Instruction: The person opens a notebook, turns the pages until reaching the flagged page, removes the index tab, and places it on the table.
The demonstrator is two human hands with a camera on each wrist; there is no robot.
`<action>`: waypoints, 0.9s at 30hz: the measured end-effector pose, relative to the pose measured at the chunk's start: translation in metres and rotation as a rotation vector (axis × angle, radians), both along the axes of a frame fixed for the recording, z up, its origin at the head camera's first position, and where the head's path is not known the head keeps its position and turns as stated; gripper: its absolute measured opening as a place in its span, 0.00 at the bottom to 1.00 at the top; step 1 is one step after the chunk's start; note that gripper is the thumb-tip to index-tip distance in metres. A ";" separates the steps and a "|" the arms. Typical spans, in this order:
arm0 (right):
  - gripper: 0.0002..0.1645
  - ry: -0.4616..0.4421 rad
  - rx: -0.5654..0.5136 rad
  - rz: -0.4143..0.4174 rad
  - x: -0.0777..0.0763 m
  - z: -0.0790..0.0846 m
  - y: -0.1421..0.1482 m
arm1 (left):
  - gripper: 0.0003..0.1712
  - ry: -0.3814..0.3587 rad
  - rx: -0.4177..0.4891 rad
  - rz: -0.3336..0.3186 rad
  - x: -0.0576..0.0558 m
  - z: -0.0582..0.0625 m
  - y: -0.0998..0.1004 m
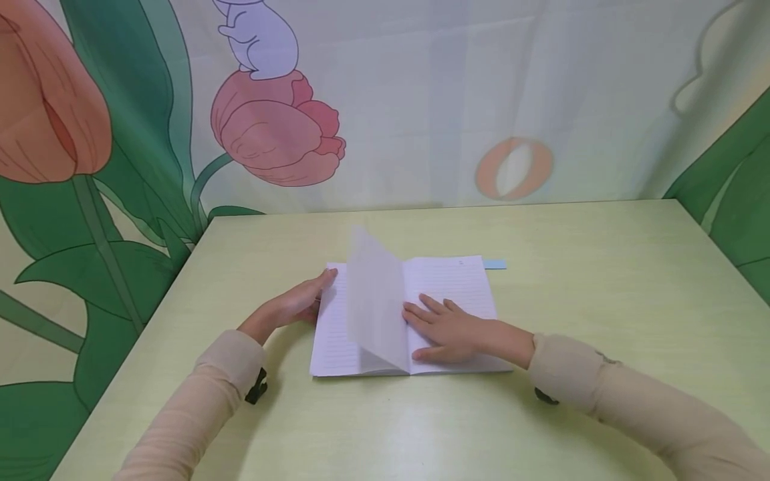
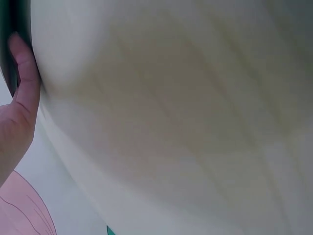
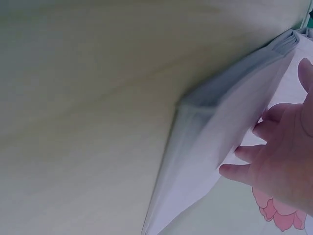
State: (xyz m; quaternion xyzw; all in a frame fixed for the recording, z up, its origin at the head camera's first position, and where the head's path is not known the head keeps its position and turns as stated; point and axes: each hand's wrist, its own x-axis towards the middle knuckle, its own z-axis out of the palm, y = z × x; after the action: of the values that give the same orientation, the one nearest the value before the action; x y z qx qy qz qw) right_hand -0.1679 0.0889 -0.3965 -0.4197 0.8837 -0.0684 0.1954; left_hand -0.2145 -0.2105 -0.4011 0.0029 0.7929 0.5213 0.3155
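Observation:
An open notebook [image 1: 337, 341] with lined pages lies on the table. One loose-standing leaf [image 1: 375, 300] rises near its spine and leans over the left page. My left hand [image 1: 299, 300] grips the notebook's left edge, thumb on the upper side and the other fingers partly hidden beside the edge. Across the right page, close to the spine, my right hand [image 1: 451, 332] rests with its fingers spread. In the right wrist view that right hand [image 3: 281, 152] lies along the page, and the notebook's thick page edges [image 3: 234, 78] show.
A light blue tab [image 1: 496, 264] sticks out past the notebook's upper right edge. The pale table [image 1: 601, 280] reaches back to a curtain [image 1: 409, 100] printed with flowers and leaves. Dark straps [image 1: 256, 387] show under the sleeves.

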 end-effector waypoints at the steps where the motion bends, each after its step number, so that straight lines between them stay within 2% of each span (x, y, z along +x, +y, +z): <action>1: 0.44 0.008 0.008 0.004 0.001 0.000 -0.001 | 0.41 -0.001 -0.001 0.001 0.000 0.001 0.000; 6: 0.43 0.025 0.037 0.010 0.002 -0.002 -0.006 | 0.45 0.001 0.031 -0.019 -0.001 0.002 -0.003; 11: 0.42 0.045 0.078 -0.015 0.003 -0.005 -0.011 | 0.39 0.049 0.050 -0.005 -0.004 0.001 -0.002; 16: 0.41 0.037 0.075 -0.026 0.001 -0.005 -0.012 | 0.51 0.142 0.060 -0.043 -0.006 -0.002 -0.003; 19: 0.41 0.044 0.050 -0.032 -0.002 -0.005 -0.007 | 0.49 0.184 0.032 -0.079 -0.005 -0.003 -0.003; 23: 0.42 0.055 -0.006 -0.059 -0.010 -0.002 0.006 | 0.40 0.245 -0.046 -0.129 -0.005 -0.004 -0.003; 27: 0.43 0.069 -0.038 -0.118 -0.022 0.002 0.021 | 0.37 0.257 -0.085 -0.143 -0.005 -0.003 -0.003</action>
State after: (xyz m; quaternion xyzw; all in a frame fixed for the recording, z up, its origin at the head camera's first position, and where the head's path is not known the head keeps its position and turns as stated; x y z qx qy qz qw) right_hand -0.1896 0.1099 -0.3944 -0.3728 0.9117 -0.0821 0.1522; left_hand -0.2194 -0.2136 -0.4044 0.1125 0.8458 0.4589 0.2476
